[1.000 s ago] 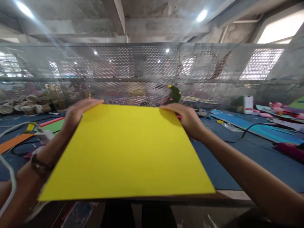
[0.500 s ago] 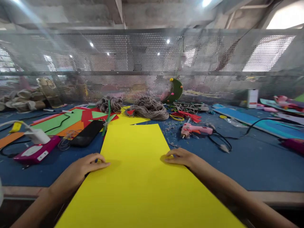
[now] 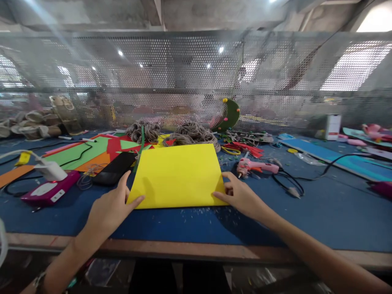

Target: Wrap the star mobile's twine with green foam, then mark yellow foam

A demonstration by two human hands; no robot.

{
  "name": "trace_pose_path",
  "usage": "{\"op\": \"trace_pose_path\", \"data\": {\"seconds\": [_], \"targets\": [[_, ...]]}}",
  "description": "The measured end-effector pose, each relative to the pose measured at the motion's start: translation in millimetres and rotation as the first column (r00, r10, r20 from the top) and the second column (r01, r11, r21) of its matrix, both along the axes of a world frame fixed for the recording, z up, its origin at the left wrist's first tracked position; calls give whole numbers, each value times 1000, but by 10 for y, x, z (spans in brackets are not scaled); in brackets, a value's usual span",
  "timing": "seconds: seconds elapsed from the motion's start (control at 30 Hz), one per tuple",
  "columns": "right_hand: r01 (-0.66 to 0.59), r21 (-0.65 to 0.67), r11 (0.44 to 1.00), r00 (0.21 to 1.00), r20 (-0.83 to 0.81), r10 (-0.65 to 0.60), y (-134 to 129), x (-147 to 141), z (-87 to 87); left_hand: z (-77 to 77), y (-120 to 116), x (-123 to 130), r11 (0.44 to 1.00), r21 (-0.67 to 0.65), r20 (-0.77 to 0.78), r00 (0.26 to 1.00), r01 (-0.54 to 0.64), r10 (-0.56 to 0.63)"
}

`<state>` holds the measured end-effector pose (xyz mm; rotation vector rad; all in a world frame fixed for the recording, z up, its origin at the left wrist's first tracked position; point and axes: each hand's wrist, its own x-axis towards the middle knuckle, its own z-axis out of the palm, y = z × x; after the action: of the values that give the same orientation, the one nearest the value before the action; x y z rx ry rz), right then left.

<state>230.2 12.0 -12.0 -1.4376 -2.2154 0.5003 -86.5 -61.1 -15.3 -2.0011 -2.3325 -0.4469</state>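
A plain yellow sheet (image 3: 179, 175), paper or thin foam, stands out above the blue tabletop in front of me, its near edge low and straight. My left hand (image 3: 114, 204) grips its lower left corner, thumb on the near face and fingers round the side. At the lower right corner my right hand (image 3: 239, 194) pinches it the same way, with the thumb on the face and the fingers curled at the edge. What lies behind the sheet is hidden. A pink glue gun (image 3: 257, 166) rests just beyond my right hand.
Left are a black phone (image 3: 114, 169), a magenta power strip (image 3: 50, 190) with a white plug, and green sheets (image 3: 73, 154). Grey cord bundles (image 3: 196, 134) lie behind the yellow sheet. Blue strips (image 3: 330, 159) lie right. A perforated metal screen (image 3: 183, 81) bounds the back.
The yellow sheet, long and reaching toward me before, now shows as a much shorter piece with its near edge on the table side. Both hands have shifted to its lower corners.
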Motion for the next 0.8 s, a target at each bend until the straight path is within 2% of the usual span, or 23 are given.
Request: {"op": "trace_pose_path", "data": {"seconds": [0.07,0.13,0.17,0.23,0.3,0.4,0.5,0.57,0.63,0.8], "targets": [[17,58,998,999,44,-20,-29,-26,4,4,-3,54,986,144,-192,980,86,-57],[35,114,993,990,133,-50,-62,-61,21,5,15,120,938,179,-312,921,296,-231],[28,132,991,978,200,-54,-76,-81,31,3,29,157,899,137,-326,876,417,-356],[-28,157,987,932,360,-31,-98,-117,46,-5,57,235,785,16,-263,761,619,-594],[-120,190,974,866,500,9,-113,-150,52,-10,71,302,691,-75,-161,675,719,-720],[-296,272,916,797,599,80,-134,-215,47,1,71,349,656,-169,-51,658,736,-751],[-535,224,815,736,598,318,-168,-316,43,33,78,342,621,-277,26,651,734,-758],[-635,150,758,690,551,469,-195,-382,50,55,94,333,601,-328,60,651,729,-757],[-661,92,745,674,508,536,-214,-422,65,72,110,333,594,-353,84,656,723,-750],[-656,15,755,676,456,579,-199,-403,111,95,114,343,577,-376,129,658,725,-742]]}}
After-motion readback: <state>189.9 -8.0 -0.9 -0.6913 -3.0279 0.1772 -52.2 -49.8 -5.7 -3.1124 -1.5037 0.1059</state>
